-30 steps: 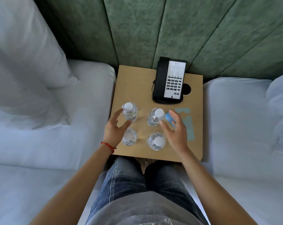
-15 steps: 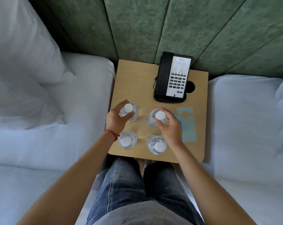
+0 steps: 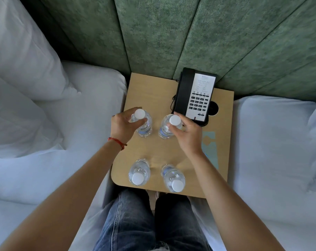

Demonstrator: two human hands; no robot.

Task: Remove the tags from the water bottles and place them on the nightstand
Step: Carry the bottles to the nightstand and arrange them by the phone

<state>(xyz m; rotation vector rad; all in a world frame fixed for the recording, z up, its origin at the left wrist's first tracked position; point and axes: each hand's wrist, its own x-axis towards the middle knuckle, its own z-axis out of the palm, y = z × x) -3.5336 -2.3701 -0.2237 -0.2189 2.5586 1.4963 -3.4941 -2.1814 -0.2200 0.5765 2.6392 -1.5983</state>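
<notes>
Left hand (image 3: 123, 126) curls round the far-left bottle (image 3: 143, 124); right hand (image 3: 187, 134) grips the far-right bottle (image 3: 167, 128), just beside the phone (image 3: 195, 96). Blue tags (image 3: 210, 147) lie on the nightstand (image 3: 153, 91) right of that hand, two more bottles (image 3: 139, 172) nearer the front edge.

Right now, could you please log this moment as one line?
left hand: grips far-left clear plastic bottle | right hand: grips far-right clear plastic bottle | light-blue paper tags: on nightstand

Soft, even daylight — faint shadows, wide-angle bowing at edges
</notes>
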